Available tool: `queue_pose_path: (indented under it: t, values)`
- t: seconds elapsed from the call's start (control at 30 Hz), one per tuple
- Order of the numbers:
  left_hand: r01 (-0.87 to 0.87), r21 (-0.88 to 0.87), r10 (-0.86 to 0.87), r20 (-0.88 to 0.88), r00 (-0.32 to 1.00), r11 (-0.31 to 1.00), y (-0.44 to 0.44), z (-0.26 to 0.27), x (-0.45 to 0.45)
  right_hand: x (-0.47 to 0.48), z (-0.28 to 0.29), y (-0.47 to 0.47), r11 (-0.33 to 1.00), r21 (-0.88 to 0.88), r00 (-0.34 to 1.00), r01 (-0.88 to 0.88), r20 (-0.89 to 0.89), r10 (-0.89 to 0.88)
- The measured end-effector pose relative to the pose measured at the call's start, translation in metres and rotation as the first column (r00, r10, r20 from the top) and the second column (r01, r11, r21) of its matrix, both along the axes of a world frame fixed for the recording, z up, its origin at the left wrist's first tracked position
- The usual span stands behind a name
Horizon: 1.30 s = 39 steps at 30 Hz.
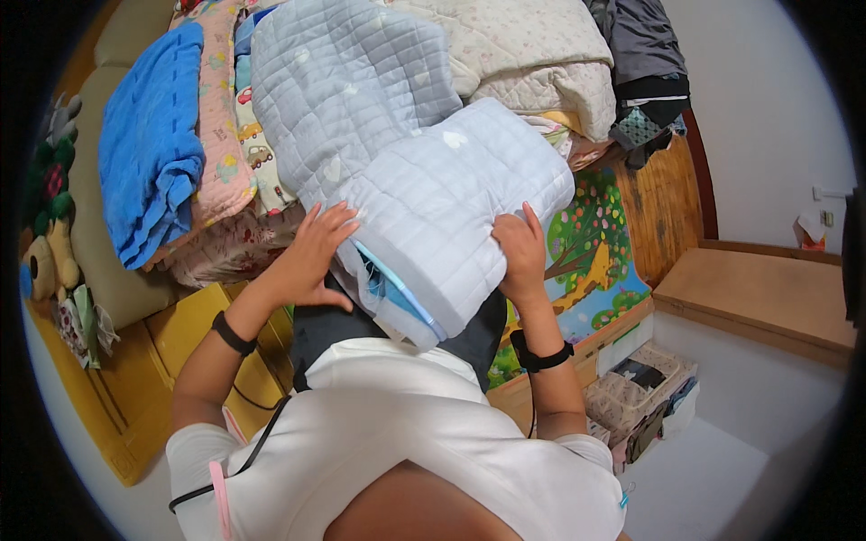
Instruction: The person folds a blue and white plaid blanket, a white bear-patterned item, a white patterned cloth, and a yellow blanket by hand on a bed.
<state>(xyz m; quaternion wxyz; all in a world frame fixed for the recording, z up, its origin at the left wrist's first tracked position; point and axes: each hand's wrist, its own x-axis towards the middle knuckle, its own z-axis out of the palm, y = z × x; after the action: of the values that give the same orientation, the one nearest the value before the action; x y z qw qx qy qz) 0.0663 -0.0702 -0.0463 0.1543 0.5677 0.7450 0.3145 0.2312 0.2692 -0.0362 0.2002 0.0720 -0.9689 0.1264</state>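
A light grey-blue quilted cover [433, 182] with white hearts lies folded over my lap, its far part spread across the bedding. At its near edge a gap shows a light blue band [406, 297] and darker blue fabric inside. My left hand [325, 250] rests against the near left edge of the cover, thumb and fingers apart. On the right side, the fingers of my right hand [519, 253] are bent and pinch the cover, the index finger pointing up.
A blue towel [152, 149] and pink quilt [220, 122] lie left, beside stuffed toys [54, 250]. Cream quilts [541, 40] and dark clothes [643, 61] are piled at the far right. A wooden ledge [751, 297] and storage box [636, 389] stand right, past a colourful mat [595, 250].
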Motion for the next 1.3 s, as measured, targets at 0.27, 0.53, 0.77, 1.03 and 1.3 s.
queue_pose_path:
  t: [0.27, 0.53, 0.77, 1.03, 1.3]
  values:
    - [-0.29, 0.455, 0.436, -0.255, 0.863, 0.842, 0.044, -0.046, 0.001, -0.028, 0.078, -0.014, 0.973, -0.226, 0.984, 0.045, -0.156, -0.081]
    - [-0.1, 0.402, 0.078, 0.072, 0.994, 0.91, 0.048, 0.042, 0.023, 0.025, 0.179, -0.006, 0.995, -0.093, 0.998, -0.035, 0.04, 0.039]
    - [-0.251, 0.276, 0.076, 0.518, 0.852, 0.928, 0.005, 0.041, 0.085, -0.034, 0.18, -0.028, 0.991, 0.1, 0.991, -0.089, 0.112, 0.077]
    - [-0.697, -0.346, 0.565, 0.818, 0.104, 0.629, -0.056, 0.01, 0.106, -0.179, 0.042, -0.137, 0.946, -0.006, 0.945, -0.324, -0.046, 0.323]
    - [-0.625, -0.457, 0.149, 0.864, -0.481, 0.633, -0.077, -0.011, 0.062, -0.141, 0.033, -0.107, 0.912, -0.197, 0.901, -0.361, 0.179, 0.395]
